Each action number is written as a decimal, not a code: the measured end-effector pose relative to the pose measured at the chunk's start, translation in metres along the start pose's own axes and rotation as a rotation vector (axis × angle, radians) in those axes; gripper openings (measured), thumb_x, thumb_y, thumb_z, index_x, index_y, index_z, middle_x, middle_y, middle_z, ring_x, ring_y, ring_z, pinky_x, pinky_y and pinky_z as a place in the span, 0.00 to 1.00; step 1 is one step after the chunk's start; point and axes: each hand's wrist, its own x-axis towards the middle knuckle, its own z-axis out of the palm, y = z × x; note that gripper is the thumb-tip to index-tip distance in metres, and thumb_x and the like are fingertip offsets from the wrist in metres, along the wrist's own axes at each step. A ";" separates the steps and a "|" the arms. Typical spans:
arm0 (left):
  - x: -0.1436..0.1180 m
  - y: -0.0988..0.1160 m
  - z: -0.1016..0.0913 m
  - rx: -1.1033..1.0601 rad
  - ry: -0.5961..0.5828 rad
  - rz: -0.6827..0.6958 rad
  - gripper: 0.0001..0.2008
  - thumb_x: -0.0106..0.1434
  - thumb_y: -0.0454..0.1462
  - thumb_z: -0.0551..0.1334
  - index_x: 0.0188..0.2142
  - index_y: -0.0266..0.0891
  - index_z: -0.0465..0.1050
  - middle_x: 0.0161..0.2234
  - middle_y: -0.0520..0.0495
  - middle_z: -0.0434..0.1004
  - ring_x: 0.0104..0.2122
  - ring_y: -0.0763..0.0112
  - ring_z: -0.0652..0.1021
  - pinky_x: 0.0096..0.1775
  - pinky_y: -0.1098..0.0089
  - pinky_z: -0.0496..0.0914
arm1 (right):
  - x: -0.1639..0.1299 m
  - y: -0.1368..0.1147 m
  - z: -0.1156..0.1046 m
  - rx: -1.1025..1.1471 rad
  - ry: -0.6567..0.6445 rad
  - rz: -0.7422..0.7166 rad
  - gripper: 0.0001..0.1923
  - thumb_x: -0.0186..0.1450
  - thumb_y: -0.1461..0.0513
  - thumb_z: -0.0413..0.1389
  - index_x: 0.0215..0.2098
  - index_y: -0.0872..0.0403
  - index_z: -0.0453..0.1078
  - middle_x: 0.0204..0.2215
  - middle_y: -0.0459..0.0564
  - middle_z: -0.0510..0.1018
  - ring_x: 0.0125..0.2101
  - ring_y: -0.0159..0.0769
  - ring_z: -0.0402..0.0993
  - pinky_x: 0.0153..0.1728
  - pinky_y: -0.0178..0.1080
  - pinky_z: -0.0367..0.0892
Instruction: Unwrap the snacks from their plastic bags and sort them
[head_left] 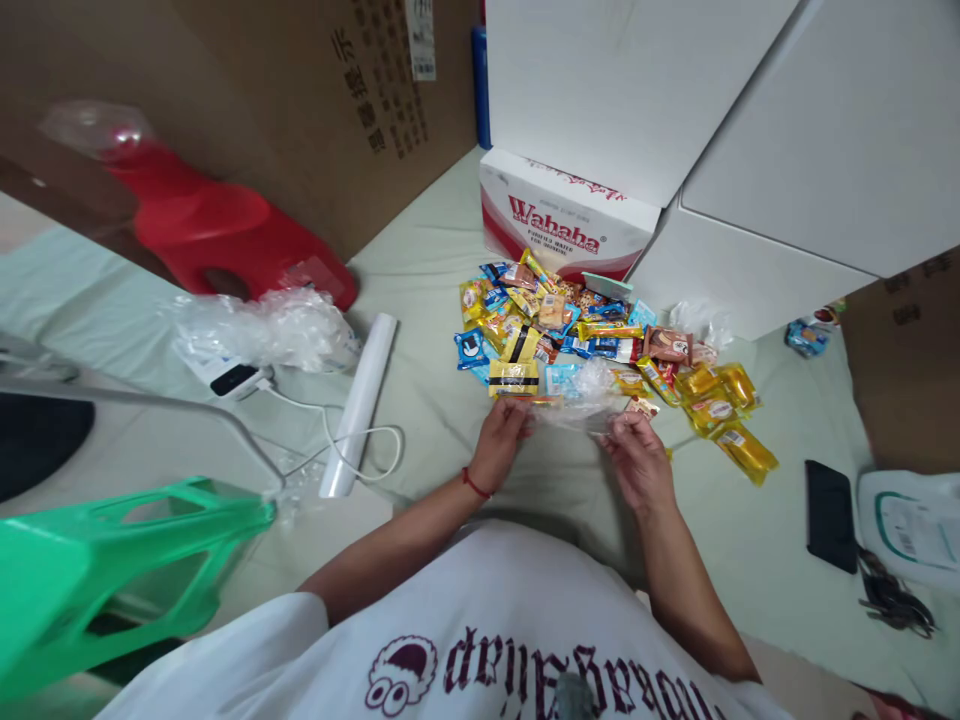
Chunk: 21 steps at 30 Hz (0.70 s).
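The left hand [499,440] and right hand [637,460] each pinch one end of a clear bag [577,405], fingers closed on its edge, stretching it flat between them just above the pale green sheet [427,400]. A red cord circles the left wrist.

Just beyond the bag lies a heap of snack packets [570,340]: a yellow packet with a black band nearest the left hand, blue and orange ones in the middle, and several yellow packs [724,410] spreading right past the right hand. Behind the heap stands a Wahaha box [562,215], with 2 white boxes [750,130] stacked behind and beside it.

Left of the hands lie a white roll [362,400], a looping white cable, and crumpled plastic [262,330] by a red stool [217,235]. A green stool [112,560] sits at lower left. A black phone [830,515] lies well right.
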 end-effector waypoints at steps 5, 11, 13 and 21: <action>0.002 0.008 0.010 0.325 -0.139 0.142 0.21 0.60 0.53 0.68 0.43 0.39 0.76 0.46 0.41 0.78 0.45 0.60 0.77 0.41 0.65 0.73 | -0.011 -0.005 -0.002 0.067 -0.164 0.116 0.14 0.57 0.55 0.72 0.32 0.50 0.72 0.45 0.48 0.82 0.44 0.41 0.79 0.45 0.46 0.76; 0.008 0.006 0.020 0.134 -0.282 -0.037 0.21 0.59 0.54 0.67 0.31 0.40 0.68 0.26 0.53 0.71 0.28 0.72 0.71 0.34 0.70 0.68 | -0.010 -0.014 -0.018 0.105 -0.109 0.072 0.14 0.58 0.56 0.70 0.33 0.50 0.70 0.36 0.47 0.83 0.33 0.36 0.80 0.36 0.39 0.76; 0.005 0.007 0.021 0.073 -0.224 -0.090 0.23 0.60 0.57 0.66 0.33 0.40 0.67 0.29 0.52 0.73 0.30 0.72 0.73 0.34 0.71 0.68 | -0.009 -0.016 -0.024 0.130 -0.089 0.056 0.13 0.57 0.57 0.70 0.33 0.50 0.70 0.33 0.45 0.80 0.29 0.31 0.77 0.30 0.33 0.73; -0.005 0.008 0.046 0.065 -0.502 -0.156 0.20 0.55 0.52 0.72 0.31 0.37 0.75 0.29 0.49 0.75 0.30 0.72 0.73 0.34 0.70 0.70 | -0.007 -0.006 -0.009 0.174 -0.086 0.066 0.16 0.55 0.59 0.69 0.33 0.52 0.66 0.31 0.42 0.73 0.25 0.26 0.67 0.25 0.29 0.66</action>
